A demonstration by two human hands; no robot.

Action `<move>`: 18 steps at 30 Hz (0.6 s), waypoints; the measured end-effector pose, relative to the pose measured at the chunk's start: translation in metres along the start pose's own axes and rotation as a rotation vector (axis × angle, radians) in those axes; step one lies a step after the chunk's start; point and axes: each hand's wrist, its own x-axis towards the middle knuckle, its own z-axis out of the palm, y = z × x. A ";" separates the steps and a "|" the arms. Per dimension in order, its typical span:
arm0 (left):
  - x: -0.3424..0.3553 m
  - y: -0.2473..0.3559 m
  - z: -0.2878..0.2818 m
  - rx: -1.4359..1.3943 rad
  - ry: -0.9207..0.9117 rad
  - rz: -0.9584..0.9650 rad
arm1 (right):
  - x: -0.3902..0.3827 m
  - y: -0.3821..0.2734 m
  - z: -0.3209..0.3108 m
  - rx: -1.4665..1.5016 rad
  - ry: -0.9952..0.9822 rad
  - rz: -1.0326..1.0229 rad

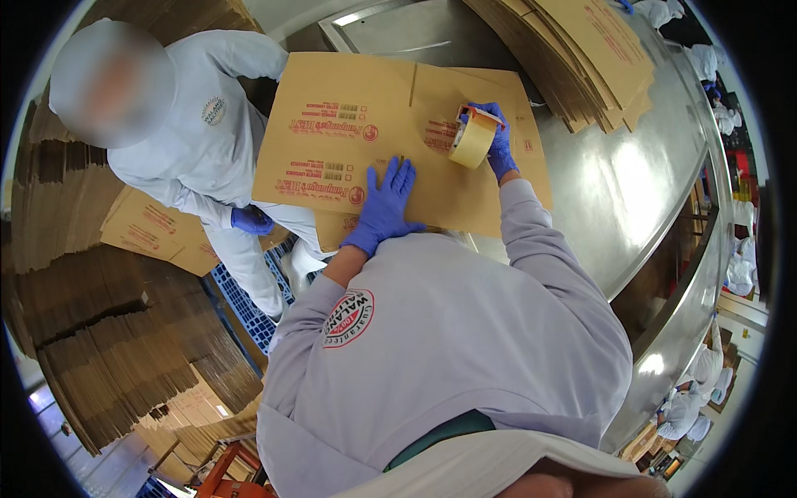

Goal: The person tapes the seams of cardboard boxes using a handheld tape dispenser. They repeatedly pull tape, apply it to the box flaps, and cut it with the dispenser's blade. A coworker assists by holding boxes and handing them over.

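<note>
A flattened brown cardboard box [332, 91] with red print lies in front of me, over at least one more flat box. My left hand [384, 205], in a blue glove, presses on its near part with fingers spread. In my blue-gloved right hand [501, 143] is a tape dispenser [474, 139] with a wide roll of yellowish tape, gripped from its right side and held over the right part of the cardboard. Whether the tape touches the cardboard I cannot tell.
A co-worker in white [207, 108] stands at the left beside the box. More flat boxes [573, 58] are stacked on the steel table [598, 199] at the far right. Tall cardboard stacks [116, 349] and a blue plastic pallet [257, 295] are at the left.
</note>
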 end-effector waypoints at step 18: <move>0.006 0.010 -0.009 0.078 -0.123 -0.038 | -0.023 0.036 -0.065 -0.161 -0.120 0.282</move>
